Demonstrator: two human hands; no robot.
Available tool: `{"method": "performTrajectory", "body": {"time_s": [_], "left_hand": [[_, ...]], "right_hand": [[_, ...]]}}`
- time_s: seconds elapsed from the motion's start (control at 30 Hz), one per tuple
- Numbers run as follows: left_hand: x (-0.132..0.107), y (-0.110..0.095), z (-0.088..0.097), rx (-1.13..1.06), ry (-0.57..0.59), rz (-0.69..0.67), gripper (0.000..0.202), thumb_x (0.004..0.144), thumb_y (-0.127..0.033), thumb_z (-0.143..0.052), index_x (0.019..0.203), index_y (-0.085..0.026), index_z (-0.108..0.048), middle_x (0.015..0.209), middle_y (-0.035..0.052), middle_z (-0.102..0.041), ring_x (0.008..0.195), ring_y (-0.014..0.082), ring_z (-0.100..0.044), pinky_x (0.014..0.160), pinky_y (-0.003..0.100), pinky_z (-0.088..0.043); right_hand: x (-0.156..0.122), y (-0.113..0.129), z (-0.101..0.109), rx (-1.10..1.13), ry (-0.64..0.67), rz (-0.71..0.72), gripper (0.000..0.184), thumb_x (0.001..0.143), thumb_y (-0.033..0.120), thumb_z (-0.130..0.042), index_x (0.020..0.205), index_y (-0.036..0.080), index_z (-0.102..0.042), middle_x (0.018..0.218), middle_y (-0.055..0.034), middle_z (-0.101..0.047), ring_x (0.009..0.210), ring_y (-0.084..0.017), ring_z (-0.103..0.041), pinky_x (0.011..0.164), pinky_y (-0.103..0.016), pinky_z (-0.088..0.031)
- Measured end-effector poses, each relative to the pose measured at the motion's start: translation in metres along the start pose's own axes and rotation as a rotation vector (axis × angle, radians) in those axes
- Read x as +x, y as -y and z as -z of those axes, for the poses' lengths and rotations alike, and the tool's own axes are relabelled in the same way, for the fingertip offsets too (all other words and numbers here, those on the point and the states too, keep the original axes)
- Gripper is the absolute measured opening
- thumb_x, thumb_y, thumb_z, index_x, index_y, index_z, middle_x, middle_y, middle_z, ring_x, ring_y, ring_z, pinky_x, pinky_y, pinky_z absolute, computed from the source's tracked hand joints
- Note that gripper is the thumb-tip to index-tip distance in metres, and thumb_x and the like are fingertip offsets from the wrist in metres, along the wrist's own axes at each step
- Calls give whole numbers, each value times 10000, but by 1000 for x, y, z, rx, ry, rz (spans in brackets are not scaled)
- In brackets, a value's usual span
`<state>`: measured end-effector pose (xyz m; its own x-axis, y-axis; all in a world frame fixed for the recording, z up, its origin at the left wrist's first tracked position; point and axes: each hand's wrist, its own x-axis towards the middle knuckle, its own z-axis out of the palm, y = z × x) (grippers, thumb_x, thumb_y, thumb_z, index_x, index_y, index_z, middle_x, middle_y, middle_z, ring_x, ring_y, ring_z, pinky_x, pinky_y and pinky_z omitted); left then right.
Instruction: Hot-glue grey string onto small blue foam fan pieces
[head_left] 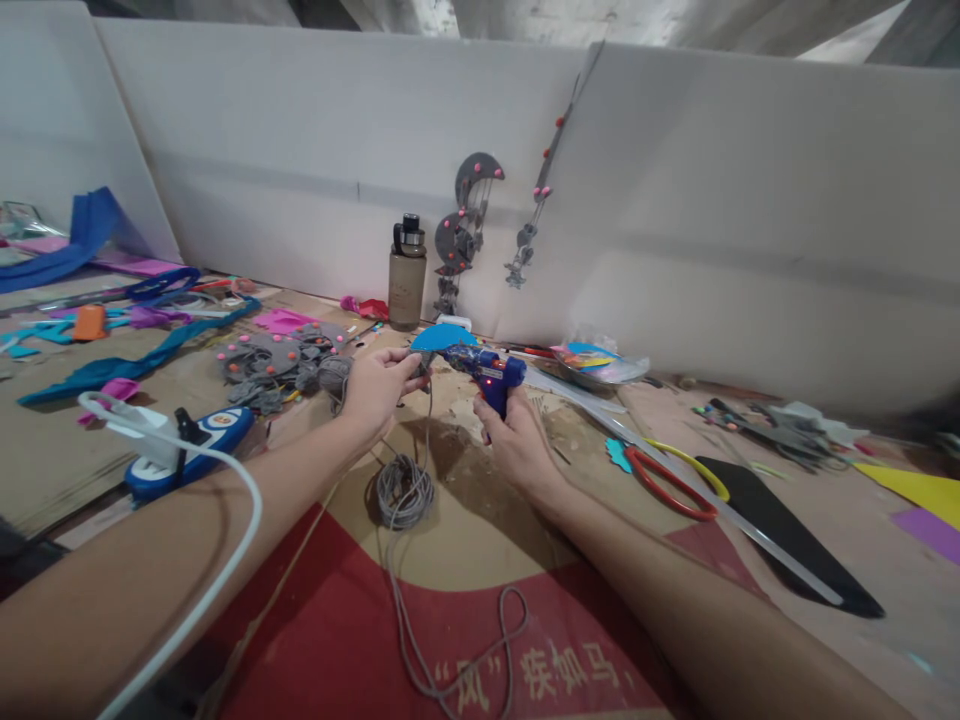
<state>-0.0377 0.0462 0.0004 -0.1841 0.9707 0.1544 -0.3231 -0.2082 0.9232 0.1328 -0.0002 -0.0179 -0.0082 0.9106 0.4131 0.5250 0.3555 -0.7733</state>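
My right hand (514, 440) is closed round the grip of a blue hot glue gun (487, 370), its small red light lit and its nozzle aimed left. My left hand (379, 385) pinches a blue semicircular foam piece (442, 338) together with a grey cord, right at the nozzle. That grey cord (405, 490) drops to a small coil on the cardboard-covered table and trails toward me in loose loops.
Red and yellow scissors (675, 480) and a black foam shape (787, 530) lie to the right. At left sit a power strip with a white cable (180, 445), grey foam pieces with pink dots (277, 365) and blue strips. A brown bottle (407, 275) stands by the white back panel.
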Motion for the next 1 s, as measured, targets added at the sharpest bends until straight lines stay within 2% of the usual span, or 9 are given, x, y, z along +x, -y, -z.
{"method": "performTrajectory", "body": {"time_s": [0.23,0.4,0.5,0.6,0.7,0.77,0.87,0.93,1.0], "left_hand": [[0,-3,0,-30,2,-8,87,697,-141,-649,747,-79,-614,719,70,-660,624,128,-642,661,286,-555],[0,-4,0,-54,11,-7,98,694,-151,-657,745,-81,-611,734,68,-660,623,119,-639,639,265,-554],[0,-2,-1,-42,13,-7,105,691,-153,-662,754,-89,-609,722,62,-659,641,125,-647,638,263,-555],[0,1,-1,1,32,-23,117,689,-167,-664,765,-96,-609,711,61,-664,658,135,-654,658,282,-560],[-3,1,-2,68,52,-58,145,681,-195,-672,774,-103,-610,704,52,-666,669,143,-655,687,310,-560],[-5,-1,-2,133,69,-101,176,673,-233,-684,778,-109,-617,699,46,-667,668,145,-650,694,314,-555],[-11,-5,-4,279,92,-201,203,678,-289,-680,789,-124,-636,711,45,-673,660,148,-640,683,301,-541],[-15,-8,-5,404,113,-304,196,705,-306,-654,809,-140,-648,737,46,-681,669,153,-640,679,292,-527],[-20,-12,-6,535,139,-423,190,736,-310,-624,842,-156,-658,766,44,-687,691,157,-638,688,287,-510]], "right_hand": [[3,-5,-3,141,-28,-32,251,801,397,-495,916,174,-518,821,-45,-597,601,-133,-519,545,-267,-429],[8,-8,-4,390,6,-198,229,761,360,-528,906,188,-485,755,3,-589,456,-87,-459,416,-240,-399],[15,-12,-2,509,68,-292,201,730,307,-558,875,191,-483,764,-11,-629,415,-73,-443,381,-231,-392],[24,-19,5,436,165,-446,150,718,281,-587,787,180,-499,713,-35,-627,401,-91,-469,379,-253,-403],[31,-27,17,172,214,-527,166,724,326,-596,716,175,-527,641,-41,-592,434,-135,-510,426,-294,-415],[34,-30,26,-100,155,-418,184,700,329,-622,659,180,-523,610,-42,-565,521,-166,-539,512,-316,-426],[32,-23,30,-360,-49,-100,174,679,295,-635,645,187,-502,694,-63,-559,732,-210,-546,678,-351,-417],[26,-12,21,-250,-79,9,141,721,305,-583,715,192,-500,764,-60,-556,790,-208,-528,735,-366,-406],[18,2,6,48,2,-30,157,718,301,-578,778,196,-477,802,-42,-556,778,-181,-529,752,-357,-415]]}}
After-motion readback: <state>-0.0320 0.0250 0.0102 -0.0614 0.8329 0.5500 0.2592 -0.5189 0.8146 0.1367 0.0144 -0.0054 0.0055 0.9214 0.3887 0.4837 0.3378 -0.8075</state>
